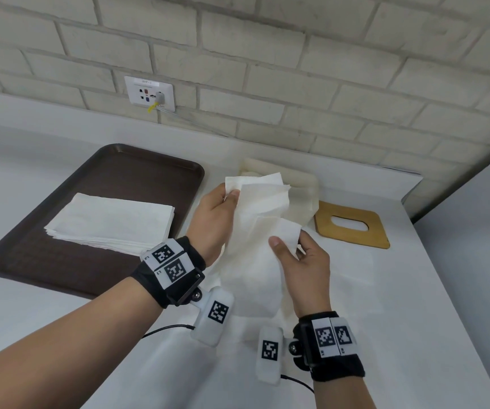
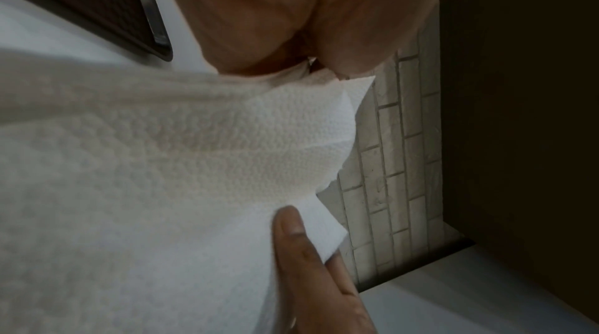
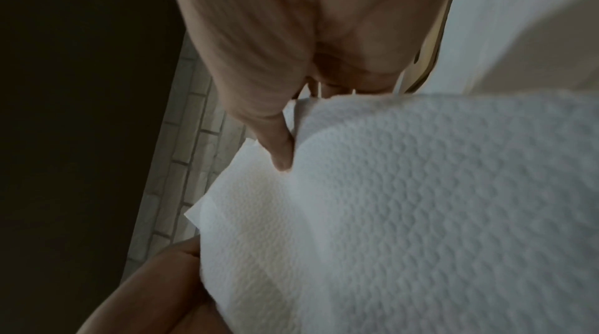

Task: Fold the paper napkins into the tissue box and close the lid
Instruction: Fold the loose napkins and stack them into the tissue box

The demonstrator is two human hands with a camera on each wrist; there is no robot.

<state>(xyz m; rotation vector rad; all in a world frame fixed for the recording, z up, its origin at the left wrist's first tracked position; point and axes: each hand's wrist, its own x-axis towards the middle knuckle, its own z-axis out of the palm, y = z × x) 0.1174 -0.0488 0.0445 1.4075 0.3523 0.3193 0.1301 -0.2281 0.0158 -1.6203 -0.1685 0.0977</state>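
Both hands hold one white embossed paper napkin up over the counter. My left hand pinches its upper left corner between thumb and fingers. My right hand pinches a lower right corner, thumb on top. In the left wrist view the napkin fills the frame below the left hand, with the right thumb at its lower edge. In the right wrist view the napkin hangs from the right hand. The cream tissue box stands behind the napkin, mostly hidden. Its wooden lid with an oval slot lies flat beside it.
A brown tray at the left carries a stack of white napkins. A brick wall with a socket runs along the back. The white counter ends at a right edge near the lid.
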